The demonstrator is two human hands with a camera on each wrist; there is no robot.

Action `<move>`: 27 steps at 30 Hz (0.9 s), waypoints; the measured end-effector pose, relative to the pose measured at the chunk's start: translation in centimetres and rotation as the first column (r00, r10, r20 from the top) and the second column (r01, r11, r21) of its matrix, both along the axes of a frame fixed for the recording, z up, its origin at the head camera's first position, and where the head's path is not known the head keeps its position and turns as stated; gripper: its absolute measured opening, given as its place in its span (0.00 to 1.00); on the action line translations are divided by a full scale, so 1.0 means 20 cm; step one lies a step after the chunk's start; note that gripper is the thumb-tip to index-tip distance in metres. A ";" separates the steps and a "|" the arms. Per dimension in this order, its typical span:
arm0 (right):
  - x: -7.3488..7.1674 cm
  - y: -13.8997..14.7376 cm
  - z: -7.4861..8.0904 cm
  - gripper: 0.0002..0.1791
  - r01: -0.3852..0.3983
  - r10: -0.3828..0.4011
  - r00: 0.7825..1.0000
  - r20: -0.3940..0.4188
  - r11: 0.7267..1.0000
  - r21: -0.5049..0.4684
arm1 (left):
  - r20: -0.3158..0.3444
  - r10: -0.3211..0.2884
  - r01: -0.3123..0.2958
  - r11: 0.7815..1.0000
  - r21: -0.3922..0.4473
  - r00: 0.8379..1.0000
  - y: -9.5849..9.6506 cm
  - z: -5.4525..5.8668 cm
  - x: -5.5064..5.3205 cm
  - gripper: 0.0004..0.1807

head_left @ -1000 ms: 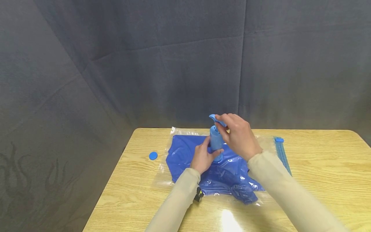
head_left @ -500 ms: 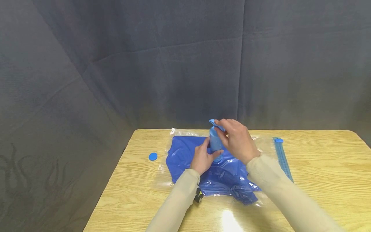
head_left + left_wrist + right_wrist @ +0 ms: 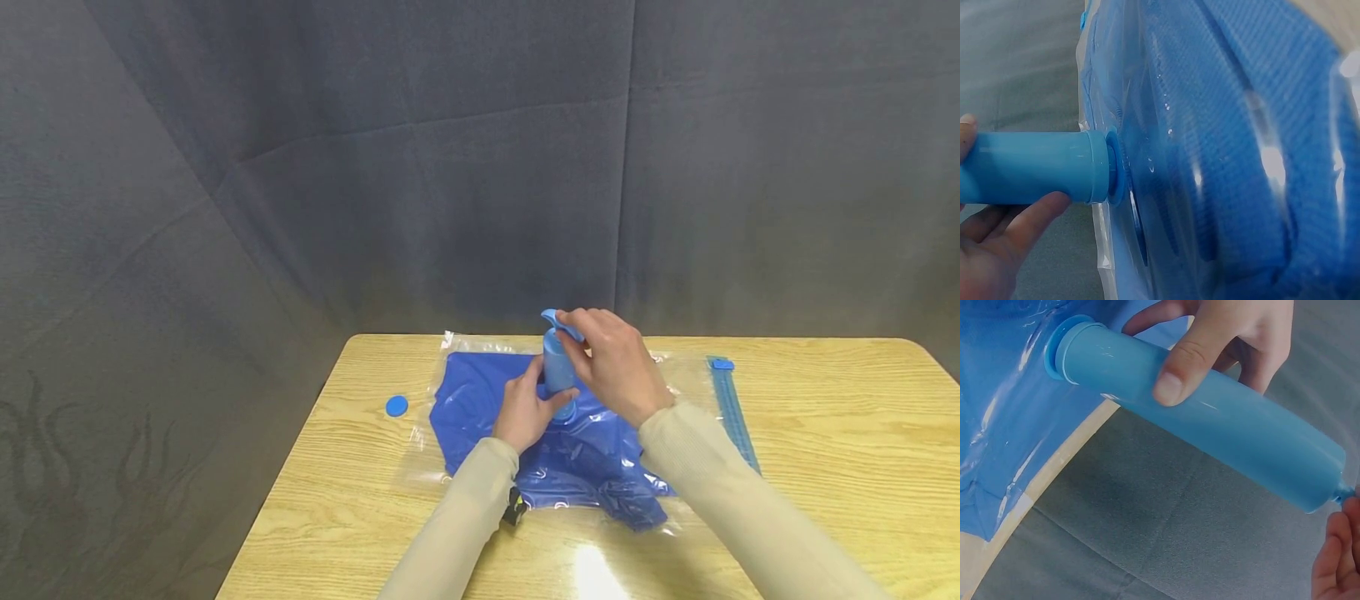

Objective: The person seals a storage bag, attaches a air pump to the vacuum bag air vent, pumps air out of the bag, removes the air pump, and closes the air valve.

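A light blue hand pump (image 3: 557, 367) stands upright on a clear vacuum storage bag (image 3: 417, 442) with blue cloth (image 3: 480, 400) inside. Its base sits at a round valve (image 3: 1116, 169) on the bag. My left hand (image 3: 525, 410) grips the pump's barrel low down; the right wrist view shows its thumb lying along the barrel. My right hand (image 3: 617, 360) holds the curved handle (image 3: 551, 317) between thumb and fingers, just above the barrel top. Only a short bit of rod shows between barrel and handle in the right wrist view.
A blue round cap (image 3: 397, 406) lies on the wooden table (image 3: 322, 492) left of the bag. A blue zip strip with a slider (image 3: 722, 364) runs along the bag's right edge. Dark grey curtains (image 3: 480, 208) hang behind and to the left.
My right hand has lowered the handle toward the barrel, so the rod showing a second ago is mostly inside. Since half a second ago it has hardly moved. My left hand keeps its place.
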State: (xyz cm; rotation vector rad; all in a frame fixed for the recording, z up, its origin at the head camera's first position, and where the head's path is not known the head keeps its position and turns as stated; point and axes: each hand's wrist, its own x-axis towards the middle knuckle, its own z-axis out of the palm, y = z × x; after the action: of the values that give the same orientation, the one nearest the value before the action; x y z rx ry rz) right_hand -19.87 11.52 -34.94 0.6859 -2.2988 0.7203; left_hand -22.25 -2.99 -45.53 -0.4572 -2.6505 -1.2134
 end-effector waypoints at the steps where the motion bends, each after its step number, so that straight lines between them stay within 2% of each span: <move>1: 0.00 0.00 0.00 0.11 -0.003 0.003 1.000 0.001 1.000 -0.002 | -0.001 0.001 -0.001 1.000 0.000 1.000 0.00 0.00 0.00 0.32; 12: 0.01 0.01 0.03 0.14 -0.023 0.022 1.000 -0.016 0.999 -0.030 | 0.001 -0.001 0.001 1.000 -0.014 1.000 0.00 0.00 -0.01 0.33; 17: 0.01 0.00 0.07 0.14 -0.037 0.033 0.998 -0.053 0.997 -0.067 | 0.022 -0.007 0.007 1.000 0.001 1.000 0.00 0.00 -0.01 0.33; 22: 0.01 -0.01 0.11 0.15 -0.046 0.032 0.994 -0.102 0.989 -0.138 | 0.009 -0.004 0.004 1.000 0.005 1.000 0.00 0.00 -0.01 0.32; 27: 0.02 -0.03 0.16 0.13 -0.038 0.007 0.992 -0.123 0.966 -0.254 | 0.001 0.000 0.000 1.000 0.004 1.000 0.00 0.00 -0.01 0.31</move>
State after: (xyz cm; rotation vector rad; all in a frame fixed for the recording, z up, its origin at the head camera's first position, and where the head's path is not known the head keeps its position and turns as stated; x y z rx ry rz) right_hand -19.52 10.99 -31.66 0.6177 -2.0437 0.9403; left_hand -22.38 -3.01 -45.49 -0.4562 -2.6487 -1.2190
